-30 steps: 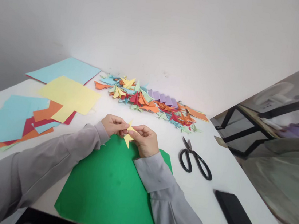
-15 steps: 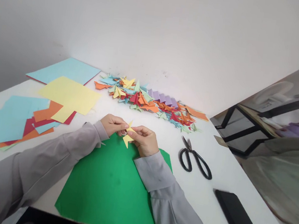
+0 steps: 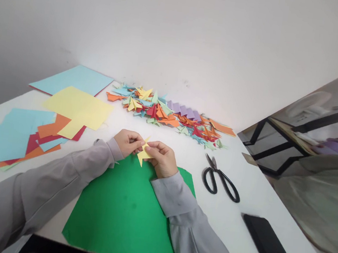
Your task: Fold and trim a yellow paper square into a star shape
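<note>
Between my two hands is a small folded piece of yellow paper with pointed ends, held above the far edge of a green board. My left hand pinches its upper left side between thumb and fingers. On the right side, my right hand grips the same paper, thumb on top and fingers behind. The fingers hide part of the folds. Behind my hands lies a long heap of small folded paper pieces in orange, red, yellow, blue, green and purple.
Black-handled scissors lie to the right, beyond a black flat object. Loose coloured sheets and a large yellow sheet spread on the left, with a blue stack behind. A wall closes off the table's back.
The yellow paper has turned slightly, showing more of its flat face, and its lower point has shifted a little left. Both hands keep nearly the same place.
</note>
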The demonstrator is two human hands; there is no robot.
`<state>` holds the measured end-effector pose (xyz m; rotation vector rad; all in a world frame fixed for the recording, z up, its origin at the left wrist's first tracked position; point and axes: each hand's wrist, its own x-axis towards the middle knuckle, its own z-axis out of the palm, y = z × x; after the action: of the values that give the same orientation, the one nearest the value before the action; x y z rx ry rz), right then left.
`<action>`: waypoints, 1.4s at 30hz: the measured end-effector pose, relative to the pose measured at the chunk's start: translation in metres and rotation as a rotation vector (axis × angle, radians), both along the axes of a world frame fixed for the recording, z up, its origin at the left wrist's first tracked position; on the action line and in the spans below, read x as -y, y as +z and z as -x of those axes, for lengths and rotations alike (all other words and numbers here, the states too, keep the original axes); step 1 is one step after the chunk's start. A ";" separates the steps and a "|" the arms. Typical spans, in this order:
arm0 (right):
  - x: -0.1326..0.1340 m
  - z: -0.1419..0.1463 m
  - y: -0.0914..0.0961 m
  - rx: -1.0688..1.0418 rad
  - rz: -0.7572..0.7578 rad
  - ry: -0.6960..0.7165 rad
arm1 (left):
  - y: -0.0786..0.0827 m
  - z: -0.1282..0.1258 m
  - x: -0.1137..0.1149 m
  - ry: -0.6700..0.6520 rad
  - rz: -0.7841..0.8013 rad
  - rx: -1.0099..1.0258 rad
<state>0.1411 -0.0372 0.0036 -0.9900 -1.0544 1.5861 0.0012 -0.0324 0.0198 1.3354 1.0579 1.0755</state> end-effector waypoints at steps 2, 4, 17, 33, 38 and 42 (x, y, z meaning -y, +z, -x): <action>0.000 0.000 0.001 -0.034 0.015 0.020 | 0.000 0.000 -0.001 -0.002 0.003 -0.003; 0.000 0.000 0.001 -0.045 0.020 0.041 | -0.001 0.000 -0.002 0.001 0.001 -0.006; 0.002 0.002 0.003 0.147 -0.033 0.129 | -0.002 0.002 -0.001 0.007 -0.031 -0.011; 0.001 0.002 0.000 0.163 -0.050 0.017 | -0.006 -0.001 -0.007 -0.085 0.168 0.108; 0.002 0.002 0.000 0.153 -0.049 0.023 | -0.005 0.000 -0.007 -0.081 0.176 0.112; 0.003 0.001 0.001 0.162 -0.061 0.040 | -0.002 0.000 -0.004 -0.060 0.095 0.039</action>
<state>0.1397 -0.0398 0.0047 -1.0761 -1.2328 1.5162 0.0013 -0.0288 0.0173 1.2574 1.0216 0.9912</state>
